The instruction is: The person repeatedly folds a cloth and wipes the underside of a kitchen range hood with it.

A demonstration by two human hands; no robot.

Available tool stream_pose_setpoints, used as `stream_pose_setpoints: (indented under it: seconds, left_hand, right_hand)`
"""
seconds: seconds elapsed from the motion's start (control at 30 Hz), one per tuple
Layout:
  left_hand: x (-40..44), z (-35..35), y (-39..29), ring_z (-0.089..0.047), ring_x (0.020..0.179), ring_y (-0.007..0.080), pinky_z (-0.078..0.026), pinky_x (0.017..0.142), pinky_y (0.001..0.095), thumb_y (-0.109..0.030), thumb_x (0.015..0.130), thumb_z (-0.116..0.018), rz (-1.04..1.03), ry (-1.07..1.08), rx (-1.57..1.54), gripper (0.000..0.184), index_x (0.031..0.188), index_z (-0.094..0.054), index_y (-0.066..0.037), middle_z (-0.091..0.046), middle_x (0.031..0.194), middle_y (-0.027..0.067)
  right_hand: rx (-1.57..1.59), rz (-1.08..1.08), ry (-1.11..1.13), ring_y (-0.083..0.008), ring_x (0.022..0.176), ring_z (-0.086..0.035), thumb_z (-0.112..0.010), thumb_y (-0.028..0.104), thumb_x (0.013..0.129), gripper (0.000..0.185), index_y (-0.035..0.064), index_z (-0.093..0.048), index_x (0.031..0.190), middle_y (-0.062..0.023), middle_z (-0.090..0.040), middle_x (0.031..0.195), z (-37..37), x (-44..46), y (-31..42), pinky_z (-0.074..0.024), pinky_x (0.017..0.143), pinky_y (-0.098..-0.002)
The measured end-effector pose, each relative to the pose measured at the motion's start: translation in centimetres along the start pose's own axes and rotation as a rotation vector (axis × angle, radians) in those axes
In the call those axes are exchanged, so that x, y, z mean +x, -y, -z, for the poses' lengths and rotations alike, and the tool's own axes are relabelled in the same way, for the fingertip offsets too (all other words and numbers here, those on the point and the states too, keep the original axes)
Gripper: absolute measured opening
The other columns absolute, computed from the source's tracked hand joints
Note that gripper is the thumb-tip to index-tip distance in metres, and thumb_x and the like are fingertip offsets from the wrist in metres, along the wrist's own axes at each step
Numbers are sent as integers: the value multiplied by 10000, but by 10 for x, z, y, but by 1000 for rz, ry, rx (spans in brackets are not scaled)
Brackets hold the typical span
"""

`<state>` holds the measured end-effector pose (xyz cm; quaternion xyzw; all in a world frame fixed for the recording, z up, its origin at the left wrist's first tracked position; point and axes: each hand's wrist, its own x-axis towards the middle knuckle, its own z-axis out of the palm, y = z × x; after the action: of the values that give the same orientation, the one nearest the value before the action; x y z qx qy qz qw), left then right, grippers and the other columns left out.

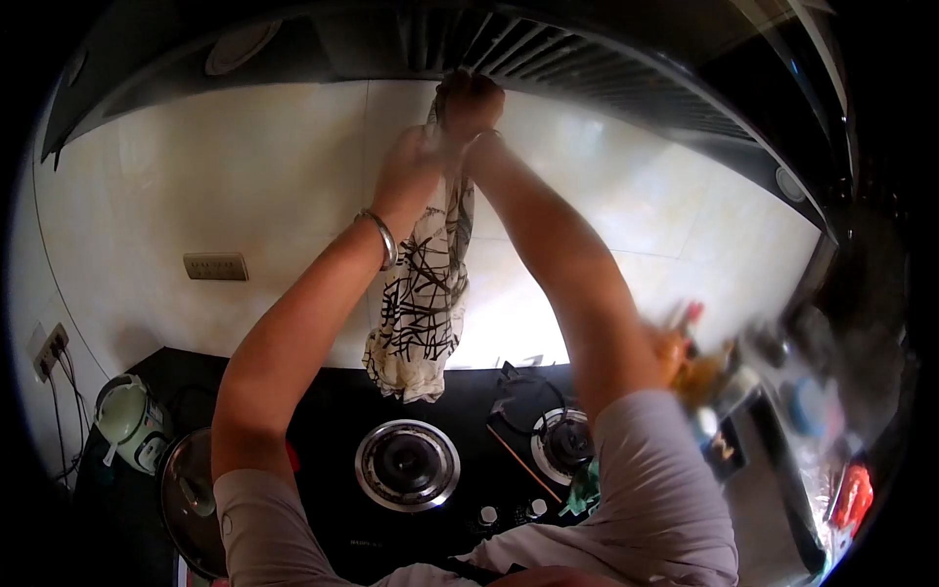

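A cream cloth [421, 303] with dark line patterns hangs down in front of the tiled wall. Both hands grip its upper part, raised close under the range hood [587, 83]. My left hand [411, 168] is closed round the cloth a little lower, with a silver bangle on the wrist. Higher up, against the hood's lower edge, my right hand [471, 103] is closed on the cloth too; its fingers are dark and partly blurred. The cloth's crumpled lower end hangs behind the left burner [407, 466] of the black gas stove.
On the left are a green rice cooker [132, 423], a lidded pan [191, 499] and a wall socket [49, 350]. The right burner [565, 445] has a pan support and a green cloth [583, 489] beside it. Bottles [685, 362] and a red packet [853, 497] stand at the right.
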<state>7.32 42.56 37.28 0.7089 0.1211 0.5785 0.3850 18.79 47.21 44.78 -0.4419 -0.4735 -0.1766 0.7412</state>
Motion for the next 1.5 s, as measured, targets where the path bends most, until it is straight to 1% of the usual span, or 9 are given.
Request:
stream_pose_setpoints:
  seconds: [0.17, 0.47, 0.6, 0.7, 1.0, 1.2, 1.3, 1.4, 1.5]
  left_hand:
    - [12, 7, 23, -532, 810, 87, -428, 750, 232, -93, 856, -539, -120, -39, 28, 304, 1145, -507, -4, -601, 929, 35]
    - [-57, 14, 6, -403, 1136, 381, -249, 998, 476, -391, 760, -656, -250, -115, 927, 769, 1313, -316, 21, -459, 1220, 218]
    - [-63, 6, 0, -400, 1129, 395, -317, 973, 446, -239, 767, -654, -113, -5, 744, 741, 1340, -251, 2, -461, 1176, 240]
    - [-64, -3, 1, -404, 1124, 411, -348, 960, 439, -146, 775, -630, -120, -16, 710, 707, 1341, -232, -5, -449, 1177, 254]
    - [-66, 1, -6, -448, 1059, 445, -396, 909, 463, -71, 782, -598, -173, -51, 638, 658, 1326, -236, 14, -446, 1114, 285]
    - [-61, 13, -12, -470, 999, 455, -421, 856, 475, -89, 792, -609, -227, -59, 668, 497, 1185, -340, 51, -448, 1071, 299]
    - [-57, 13, -13, -472, 996, 461, -422, 851, 481, -97, 796, -611, -205, -106, 623, 454, 1142, -358, 53, -450, 1064, 297]
    - [-55, 12, -25, -472, 1001, 467, -420, 853, 483, -93, 797, -609, -127, -60, 597, 461, 1152, -356, 57, -449, 1073, 303]
    - [-53, 6, -31, -470, 1011, 464, -416, 859, 487, -96, 796, -613, -95, -61, 596, 467, 1155, -357, 60, -447, 1087, 305]
  right_hand:
    - [219, 11, -155, -329, 645, -580, -565, 156, 784, 224, -51, -612, 714, -216, -628, 703, -12, -3, 4, -451, 622, -396]
    - [448, -143, -54, -148, 588, -466, -557, 108, 804, 204, -50, -579, 675, -77, -573, 629, -9, -20, 49, -420, 569, -334]
    - [910, -150, -20, -142, 578, -447, -567, 105, 784, 175, -29, -572, 672, -68, -558, 619, -18, -14, 38, -411, 545, -322]
    - [186, 31, -71, -160, 565, -447, -575, 100, 757, 143, -19, -566, 677, -95, -563, 611, -1, -20, 49, -413, 543, -327]
    - [288, 243, -197, -193, 543, -447, -568, 77, 717, 108, -27, -558, 687, -139, -552, 584, -2, -30, 87, -414, 537, -337]
    - [312, 109, -110, -141, 547, -445, -533, 48, 744, 131, -43, -512, 652, -55, -542, 580, -17, -34, 111, -395, 512, -311]
    - [316, 57, -147, -309, 650, -555, -501, -11, 765, 92, -62, -574, 787, -220, -624, 785, -24, -35, 113, -442, 617, -341]
    - [202, 152, -136, -272, 630, -532, -513, -14, 758, 65, -55, -563, 749, -183, -616, 736, -32, -25, 101, -438, 619, -331]
    - [-371, 503, -178, -372, 854, -584, -517, 178, 822, 232, 39, -616, 980, -189, -619, 949, -37, -11, 67, -469, 743, -424]
